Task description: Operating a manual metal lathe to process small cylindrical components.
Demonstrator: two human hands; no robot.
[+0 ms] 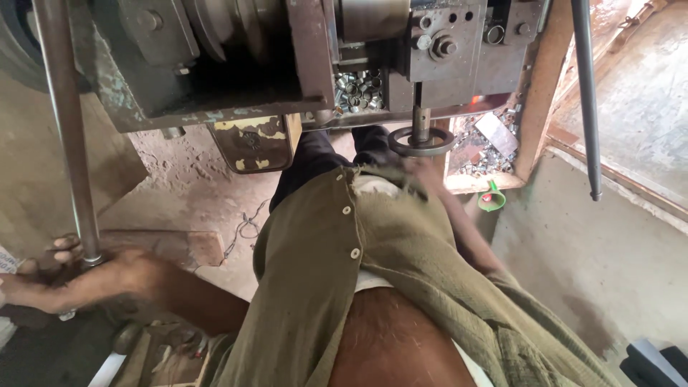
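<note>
Head view, single entry. Left hand (68,276): grip wrapped shut around the lower end of a long steel lever bar (64,129), fingers curled about the shaft just above its collar. The bar rises steeply to the top left corner of the frame beside the machine, which suggests it serves as the operating handle, held low for leverage.

Right hand (423,172): blurred, reaching forward under the press head (444,43), close below a dark metal ring (421,141) that sits around the vertical punch shaft (420,115). Whether this grip is apart or together cannot be told; contact with the ring is likewise unclear.

Machine body (208,64): heavy grey casting with worn paint, bolts on its face plate. Behind the punch, a recess holds a heap of small shiny metal rings (358,87), likely stock kept within reach of the tool. More bright metal pieces (480,154) lie in a rusty tray (534,107) to the right of the punch.

Other items: second thin rod (586,100) hanging at the right, free of either hand; small green funnel-shaped object (491,197) below the tray; olive buttoned shirt (337,272) filling the lower middle; dusty concrete floor (193,193).
</note>
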